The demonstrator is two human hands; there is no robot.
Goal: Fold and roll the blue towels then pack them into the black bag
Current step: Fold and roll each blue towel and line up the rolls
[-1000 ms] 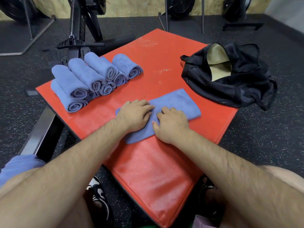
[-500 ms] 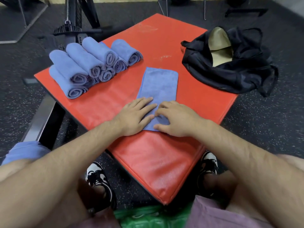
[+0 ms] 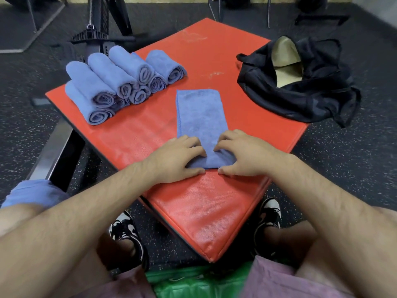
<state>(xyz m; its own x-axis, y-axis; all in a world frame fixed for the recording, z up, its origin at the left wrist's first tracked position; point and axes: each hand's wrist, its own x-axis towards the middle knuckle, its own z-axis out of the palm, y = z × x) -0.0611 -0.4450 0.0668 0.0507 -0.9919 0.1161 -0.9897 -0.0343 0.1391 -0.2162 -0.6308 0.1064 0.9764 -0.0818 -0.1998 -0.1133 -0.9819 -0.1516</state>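
A folded blue towel (image 3: 200, 117) lies as a long strip on the red mat (image 3: 247, 108), pointing away from me. Its near end is curled up into the start of a roll. My left hand (image 3: 178, 158) and my right hand (image 3: 247, 155) grip that near end side by side, fingers curled over it and thumbs below. Several rolled blue towels (image 3: 120, 82) are stacked at the mat's left corner. The black bag (image 3: 300, 93) lies open at the mat's right edge, its tan lining showing.
Another blue towel (image 3: 34, 194) rests on my left thigh. Black metal gym equipment frames (image 3: 101, 29) stand on the dark speckled floor behind the mat. My shoes (image 3: 126, 231) are under the mat's near corner, with something green (image 3: 193, 280) between my knees.
The towel turned from lying crosswise to pointing away from me. My hands slid to its near end, and the fingers went from flat on it to curled round the edge.
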